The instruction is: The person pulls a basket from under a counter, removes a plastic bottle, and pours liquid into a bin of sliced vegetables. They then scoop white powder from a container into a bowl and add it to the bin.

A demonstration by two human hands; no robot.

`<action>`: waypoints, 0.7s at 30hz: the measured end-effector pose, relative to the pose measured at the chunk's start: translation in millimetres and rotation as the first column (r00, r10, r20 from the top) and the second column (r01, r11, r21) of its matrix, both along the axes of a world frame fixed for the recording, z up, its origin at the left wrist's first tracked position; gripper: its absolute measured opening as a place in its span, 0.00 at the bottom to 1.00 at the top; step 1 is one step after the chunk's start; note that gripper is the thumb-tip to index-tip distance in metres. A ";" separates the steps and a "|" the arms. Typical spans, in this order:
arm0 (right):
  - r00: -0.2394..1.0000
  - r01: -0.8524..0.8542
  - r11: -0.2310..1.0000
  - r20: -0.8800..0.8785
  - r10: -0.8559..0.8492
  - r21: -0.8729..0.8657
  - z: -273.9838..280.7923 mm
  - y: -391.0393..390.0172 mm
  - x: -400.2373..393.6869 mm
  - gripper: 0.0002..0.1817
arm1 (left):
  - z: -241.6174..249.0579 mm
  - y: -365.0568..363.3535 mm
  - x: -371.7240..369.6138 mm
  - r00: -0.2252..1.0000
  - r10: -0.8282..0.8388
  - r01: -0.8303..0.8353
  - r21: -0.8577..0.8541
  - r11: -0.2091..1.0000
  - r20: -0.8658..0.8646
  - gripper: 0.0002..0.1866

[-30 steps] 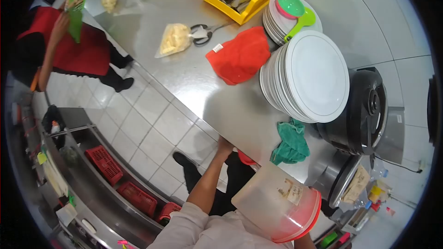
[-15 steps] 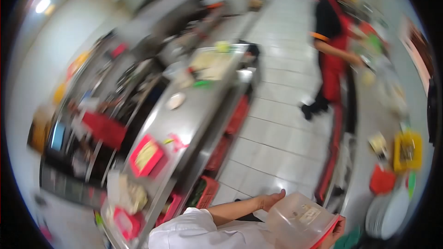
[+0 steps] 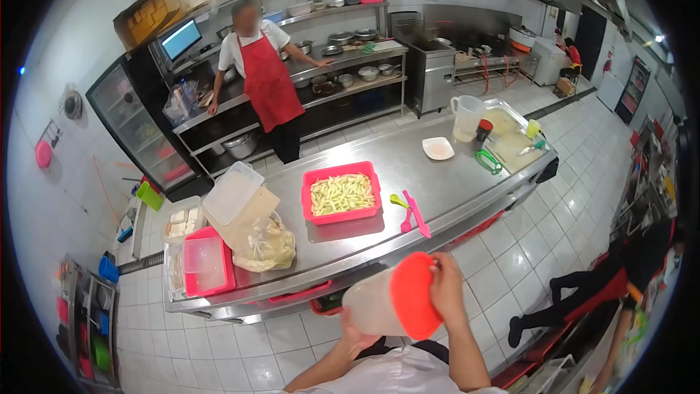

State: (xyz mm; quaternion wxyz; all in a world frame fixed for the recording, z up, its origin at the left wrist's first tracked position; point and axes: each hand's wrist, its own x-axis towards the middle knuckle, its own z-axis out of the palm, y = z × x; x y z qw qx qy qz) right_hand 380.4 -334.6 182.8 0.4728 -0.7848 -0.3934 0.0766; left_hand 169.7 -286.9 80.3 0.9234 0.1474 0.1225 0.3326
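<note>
cloudy plastic tub (image 3: 373, 302), rounded lid (image 3: 414, 296), left hand's (image 3: 357, 333) and right hand's (image 3: 446, 290) fingers (image 3: 435, 268) curled against it

Ahead of the red-lidded translucent container (image 3: 373, 303), pink and yellow-green plastic utensils (image 3: 416, 217) obstruct the near side of the long steel worktable (image 3: 467, 182). Rightward, open surface extends toward the square white dish (image 3: 438, 148); leftward, the pink rectangular tub (image 3: 346, 217) blocks passage.
</note>
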 end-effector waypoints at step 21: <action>0.890 0.187 0.978 -0.437 -0.131 0.087 -236.3 212.3 315.0 0.21 | 72.4 119.1 73.1 0.838 0.539 -0.545 -0.101 0.832 -0.082 0.46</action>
